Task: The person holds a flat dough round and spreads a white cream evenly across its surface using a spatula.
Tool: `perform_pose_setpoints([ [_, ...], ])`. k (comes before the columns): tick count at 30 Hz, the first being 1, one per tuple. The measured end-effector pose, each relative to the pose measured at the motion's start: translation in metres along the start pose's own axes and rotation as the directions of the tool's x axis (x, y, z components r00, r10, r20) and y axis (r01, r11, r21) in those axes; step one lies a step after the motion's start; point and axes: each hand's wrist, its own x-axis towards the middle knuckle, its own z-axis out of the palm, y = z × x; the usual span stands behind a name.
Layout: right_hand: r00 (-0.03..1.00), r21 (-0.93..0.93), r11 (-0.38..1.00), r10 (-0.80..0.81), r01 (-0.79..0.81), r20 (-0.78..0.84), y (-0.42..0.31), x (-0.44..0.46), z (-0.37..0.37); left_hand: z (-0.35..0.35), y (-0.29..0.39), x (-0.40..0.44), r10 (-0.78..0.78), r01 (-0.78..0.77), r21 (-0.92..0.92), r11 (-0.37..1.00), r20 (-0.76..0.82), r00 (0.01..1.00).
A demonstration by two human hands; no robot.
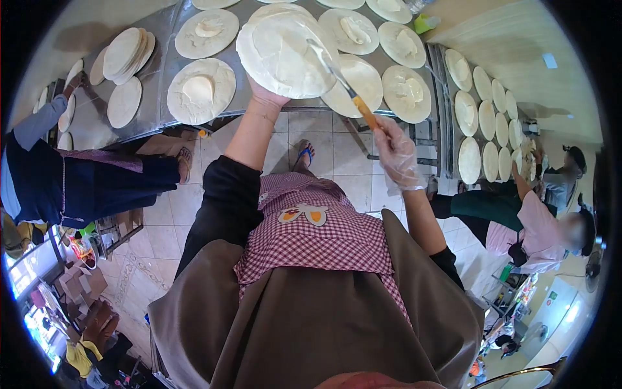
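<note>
My left hand (267,93) holds up a round flat dough disc (278,55) from below, most of its fingers hidden under the disc. White cream is spread over the disc's top. In my right hand (393,146), which wears a clear plastic glove, is a spatula (365,110) with a wooden handle, gripped with closed fingers. The metal blade touches the cream on the right part of the disc. Beneath and around the held disc, several more discs lie on the metal table (165,61), many with a dollop of cream, such as the disc (201,91) at the left.
A stack of plain discs (124,53) stands at the upper left. Another table at the right carries rows of discs (468,159). One person (97,185) stands at the left, another (531,227) at the right. Cardboard boxes (84,285) lie at the lower left.
</note>
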Motion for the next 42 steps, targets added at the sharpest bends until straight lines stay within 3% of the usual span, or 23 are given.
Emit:
perform_pose_setpoints([
  [2, 0.996, -0.028, 0.996, -0.089, 0.088, -0.002, 0.002, -0.008, 0.012, 0.008, -0.010, 0.008, 0.333, -0.147, 0.494, 0.857, -0.313, 0.889],
  [3, 0.985, -0.057, 0.983, -0.174, 0.174, 0.002, -0.003, -0.012, 0.016, 0.005, -0.010, 0.008, 0.337, -0.150, 0.495, 0.856, -0.312, 0.889],
  [6, 0.988, -0.006, 0.992, -0.127, 0.128, 0.087, -0.020, -0.030, 0.018, -0.011, -0.006, 0.005, 0.404, -0.210, 0.484, 0.849, -0.340, 0.849],
  [9, 0.978, 0.022, 0.987, -0.160, 0.159, 0.135, -0.030, -0.032, 0.015, -0.014, -0.002, 0.001, 0.318, -0.183, 0.357, 0.916, -0.366, 0.874],
  [11, 0.978, 0.051, 0.985, 0.159, -0.167, 0.138, -0.031, -0.029, 0.015, -0.012, -0.003, 0.000, 0.319, -0.230, 0.306, 0.924, -0.281, 0.905],
  [12, 0.977, 0.051, 0.984, 0.160, -0.169, 0.138, -0.026, -0.028, 0.019, -0.010, -0.004, 0.001, 0.318, -0.229, 0.305, 0.924, -0.282, 0.905],
  [14, 1.000, 0.071, 0.997, 0.026, -0.027, 0.016, -0.014, -0.027, 0.032, -0.006, -0.008, 0.002, 0.386, -0.231, 0.458, 0.859, -0.281, 0.879],
  [18, 0.994, 0.137, 0.989, -0.062, 0.050, 0.086, -0.026, -0.046, 0.040, -0.012, -0.008, 0.000, 0.505, -0.212, 0.679, 0.703, -0.267, 0.821],
  [20, 0.991, 0.158, 0.987, -0.045, 0.025, 0.127, -0.031, -0.048, 0.036, -0.021, 0.004, -0.004, 0.203, -0.201, 0.030, 0.979, -0.187, 0.961],
  [21, 0.984, 0.176, 0.984, -0.033, 0.002, 0.173, -0.032, -0.048, 0.033, -0.015, 0.002, -0.003, 0.198, -0.196, 0.029, 0.980, -0.188, 0.962],
  [22, 0.985, 0.175, 0.985, -0.030, 0.000, 0.170, -0.031, -0.047, 0.030, -0.009, 0.001, -0.003, 0.278, -0.230, 0.215, 0.949, -0.233, 0.932],
  [23, 0.982, 0.191, 0.971, 0.119, -0.146, 0.145, -0.029, -0.043, 0.028, 0.001, -0.002, -0.002, 0.364, -0.246, 0.395, 0.885, -0.259, 0.894],
  [24, 0.972, 0.200, 0.955, 0.194, -0.218, 0.133, -0.024, -0.038, 0.027, -0.001, 0.001, -0.003, 0.361, -0.244, 0.394, 0.886, -0.260, 0.895],
  [25, 0.956, 0.211, 0.934, 0.267, -0.287, 0.121, -0.018, -0.034, 0.026, -0.005, 0.008, -0.004, 0.270, -0.228, 0.226, 0.947, -0.176, 0.947],
  [26, 0.980, 0.191, 0.962, 0.198, -0.195, 0.007, -0.009, -0.029, 0.029, -0.004, 0.012, -0.004, 0.189, -0.185, 0.057, 0.981, -0.075, 0.979],
  [27, 0.987, 0.160, 0.981, 0.123, -0.105, -0.104, -0.004, -0.028, 0.031, -0.005, 0.012, -0.002, 0.188, -0.184, 0.058, 0.981, -0.076, 0.979],
  [30, 0.995, 0.120, 0.993, 0.010, 0.001, -0.097, 0.006, -0.044, 0.047, -0.003, 0.007, 0.004, 0.241, -0.234, 0.089, 0.968, -0.090, 0.966],
  [32, 0.999, 0.134, 0.991, 0.024, -0.019, -0.035, 0.001, -0.060, 0.055, -0.002, 0.000, 0.005, 0.452, -0.318, 0.458, 0.830, -0.219, 0.865],
  [37, 0.996, 0.183, 0.981, -0.073, 0.061, 0.056, -0.021, -0.059, 0.045, -0.013, 0.002, -0.002, 0.461, -0.208, 0.595, 0.776, -0.312, 0.830],
  [38, 0.994, 0.182, 0.980, 0.071, -0.086, 0.086, -0.022, -0.055, 0.038, -0.011, 0.006, -0.004, 0.256, -0.214, 0.244, 0.946, -0.157, 0.954],
  [39, 0.970, 0.177, 0.957, 0.212, -0.230, 0.115, -0.021, -0.051, 0.033, -0.010, 0.007, -0.004, 0.106, -0.095, -0.126, 0.987, 0.080, 0.991],
  [40, 0.996, 0.141, 0.988, 0.073, -0.065, -0.056, -0.010, -0.044, 0.035, -0.011, 0.007, -0.003, 0.103, -0.092, -0.126, 0.988, 0.081, 0.991],
  [42, 0.990, 0.157, 0.985, 0.090, -0.073, -0.106, 0.003, -0.035, 0.032, -0.007, 0.005, -0.002, 0.145, -0.144, -0.025, 0.989, 0.018, 0.989],
])
